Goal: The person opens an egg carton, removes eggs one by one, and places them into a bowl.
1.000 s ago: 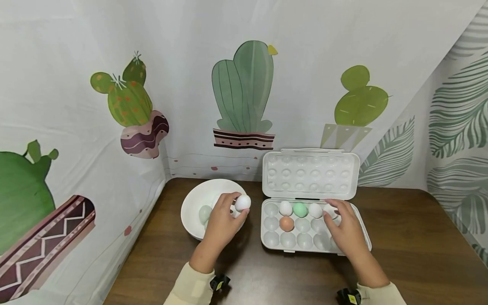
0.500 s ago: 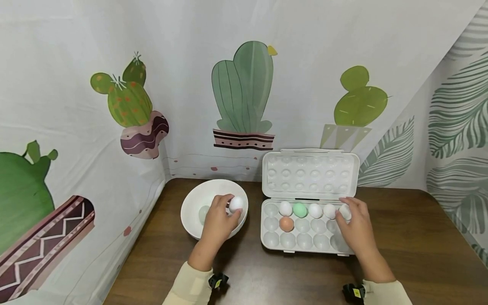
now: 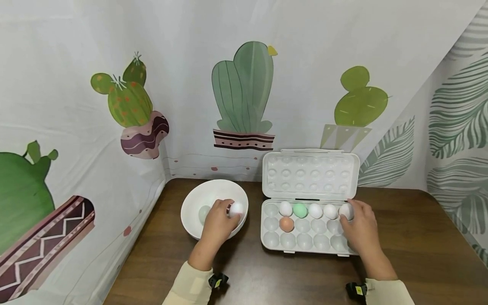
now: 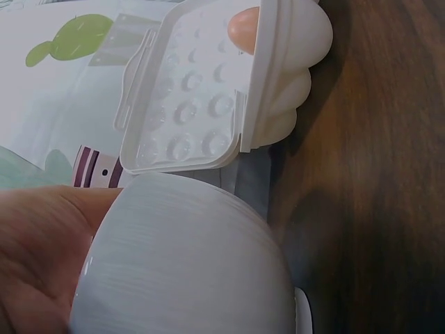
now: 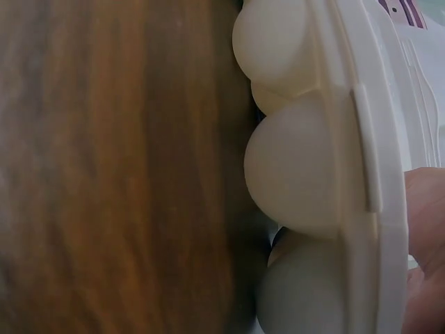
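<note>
Both hands have shifted since a second ago: the right hand (image 3: pixel 362 224) has moved outward along the back row, and the left hand (image 3: pixel 219 224) has drawn back over the round white bowl (image 3: pixel 189 201). Its thumb and fingers pinch a smooth white egg (image 3: pixel 235 210); the right thumb and fingers pinch another white egg (image 3: pixel 346 211) at the row's right end. Left of the right hand, the hinged white plastic carton (image 3: pixel 287 240) holds three more white eggs, one mint-green egg (image 3: pixel 300 210) and, nearer the person, one orange-brown egg (image 3: pixel 286 224). Beside the left hand (partly hidden by it), a pale green egg (image 3: pixel 203 214) lies in the bowl. Beneath both hands is a dark brown wooden table (image 3: pixel 263 279); beyond them hangs white cactus-print cloth (image 3: pixel 187 84).
</note>
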The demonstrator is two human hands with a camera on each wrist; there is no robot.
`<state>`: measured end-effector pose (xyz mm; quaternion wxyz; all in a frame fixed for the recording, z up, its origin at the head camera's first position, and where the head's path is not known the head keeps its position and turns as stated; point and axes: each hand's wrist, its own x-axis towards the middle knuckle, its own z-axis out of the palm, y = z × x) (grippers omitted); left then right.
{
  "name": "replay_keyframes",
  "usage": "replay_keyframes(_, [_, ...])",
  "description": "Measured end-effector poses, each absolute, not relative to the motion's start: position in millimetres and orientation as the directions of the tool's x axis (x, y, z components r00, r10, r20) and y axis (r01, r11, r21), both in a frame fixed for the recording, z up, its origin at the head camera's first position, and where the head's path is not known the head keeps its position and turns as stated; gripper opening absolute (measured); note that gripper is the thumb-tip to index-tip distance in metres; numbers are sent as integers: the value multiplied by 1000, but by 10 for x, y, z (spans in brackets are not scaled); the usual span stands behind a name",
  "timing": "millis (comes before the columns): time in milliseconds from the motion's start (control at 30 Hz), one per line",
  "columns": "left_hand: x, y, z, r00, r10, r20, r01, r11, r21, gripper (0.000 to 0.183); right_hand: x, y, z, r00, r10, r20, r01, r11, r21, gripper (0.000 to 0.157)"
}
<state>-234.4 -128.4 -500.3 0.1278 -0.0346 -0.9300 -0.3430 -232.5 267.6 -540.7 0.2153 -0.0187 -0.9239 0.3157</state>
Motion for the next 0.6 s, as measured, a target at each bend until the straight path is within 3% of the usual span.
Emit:
replay_keyframes(167, [-2342, -1285, -5029, -965, -15, 260, 155, 770, 618, 41, -2307, 2717, -5414, -944, 147, 295, -56, 810, -583, 53])
replay_keyframes(600, [-2337, -1265, -5052, -970, 20, 243, 150, 835, 530, 40, -2321, 2765, -5446, -952, 103, 290, -84, 819, -567, 49])
